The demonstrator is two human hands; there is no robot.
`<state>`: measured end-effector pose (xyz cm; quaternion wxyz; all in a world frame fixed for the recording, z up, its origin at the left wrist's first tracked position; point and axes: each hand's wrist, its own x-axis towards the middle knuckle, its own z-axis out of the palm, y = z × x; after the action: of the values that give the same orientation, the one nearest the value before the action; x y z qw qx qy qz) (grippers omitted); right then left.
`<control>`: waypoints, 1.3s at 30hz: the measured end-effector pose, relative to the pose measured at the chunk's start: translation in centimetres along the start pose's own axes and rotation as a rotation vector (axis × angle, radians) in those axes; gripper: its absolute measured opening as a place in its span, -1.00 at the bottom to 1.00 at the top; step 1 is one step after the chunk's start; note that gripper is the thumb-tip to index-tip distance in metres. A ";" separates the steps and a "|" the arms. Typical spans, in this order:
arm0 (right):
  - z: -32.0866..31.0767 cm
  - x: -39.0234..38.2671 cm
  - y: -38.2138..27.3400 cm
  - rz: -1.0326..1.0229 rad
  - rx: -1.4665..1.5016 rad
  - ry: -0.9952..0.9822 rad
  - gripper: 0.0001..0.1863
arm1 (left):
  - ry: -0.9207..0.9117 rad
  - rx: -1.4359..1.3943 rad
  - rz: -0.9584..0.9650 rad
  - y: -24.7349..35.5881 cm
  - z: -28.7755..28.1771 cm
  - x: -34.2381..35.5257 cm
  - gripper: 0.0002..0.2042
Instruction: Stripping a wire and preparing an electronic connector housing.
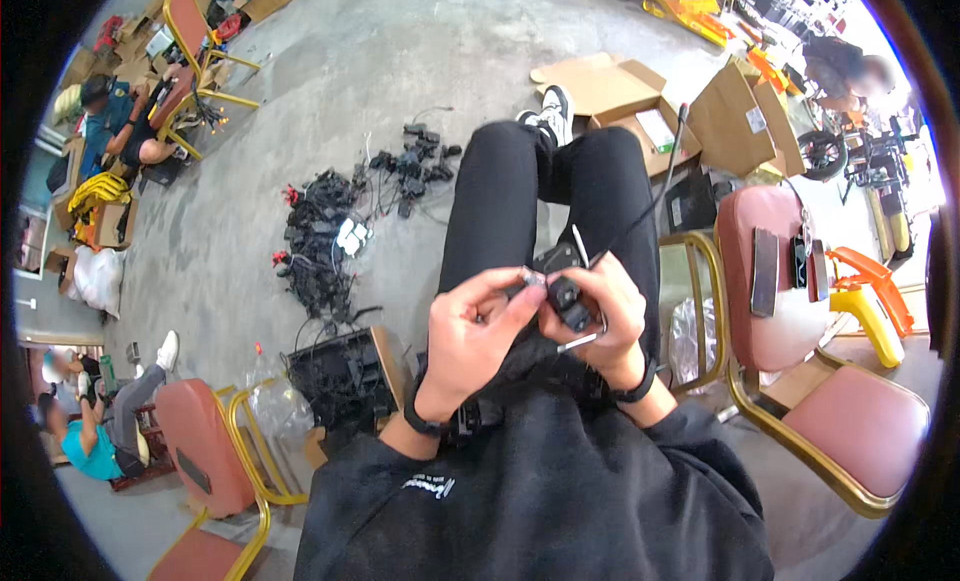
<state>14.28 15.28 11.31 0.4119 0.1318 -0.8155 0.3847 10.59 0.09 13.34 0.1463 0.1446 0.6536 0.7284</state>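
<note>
Above my lap, my right hand [608, 316] is closed round a small black plastic device [568, 299] with a round knob-like part. A black cable [660, 186] runs up and away from beside it. Two thin pale rods or strips [580, 243] stick out by the right hand, one upward and one below; their kind is unclear. My left hand [470, 331] pinches a tiny, metallic-looking piece [533, 278] between thumb and fingertips, right against the device's left side. The fingers partly hide both parts.
Piles of black cabled parts [325, 236] lie on the concrete floor ahead to the left, beside a box of black parts [345, 379]. Open cardboard boxes [735, 121] stand ahead right. Padded chairs flank me; the right chair [765, 321] carries dark flat items. Other people sit farther off.
</note>
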 end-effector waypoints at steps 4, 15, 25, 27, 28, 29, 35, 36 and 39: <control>0.2 -0.7 -0.1 0.007 0.041 0.036 -0.64 | -0.018 -0.017 -0.034 0.1 0.1 -0.9 -0.85; -0.8 -2.4 0.0 0.547 0.241 0.185 -0.76 | -0.290 -1.139 -0.514 -2.4 -1.4 1.4 -0.60; -2.0 -3.2 2.2 0.632 0.361 0.382 -0.77 | 0.083 -1.197 -0.576 0.8 -0.4 4.6 -0.58; -2.5 -2.3 2.1 0.645 0.358 0.362 -0.76 | 0.123 -1.119 -0.574 0.5 -1.0 5.3 -0.63; -2.5 -1.8 2.2 0.620 0.341 0.413 -0.74 | -0.130 -1.223 -0.514 -1.0 -2.3 5.8 -0.73; -2.8 -1.9 2.5 0.647 0.370 0.429 -0.74 | -0.383 -1.315 -0.449 -2.0 -3.5 6.7 -0.80; -4.8 -2.7 7.7 0.806 0.551 0.624 -0.60 | -0.192 -0.740 -0.395 -3.7 -6.1 17.3 -0.83; -4.2 -2.8 8.6 0.873 0.555 0.652 -0.62 | -0.169 -0.563 -0.328 -6.9 -6.4 20.5 -0.81; -1.8 -0.7 10.6 1.033 0.579 0.595 -0.69 | -0.046 -0.175 -0.496 -13.6 -10.2 31.1 -0.82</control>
<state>10.08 23.58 5.97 0.3301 -0.2830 -0.4889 0.7563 -21.63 4.76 -0.67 0.3471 -0.0164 0.6002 0.7205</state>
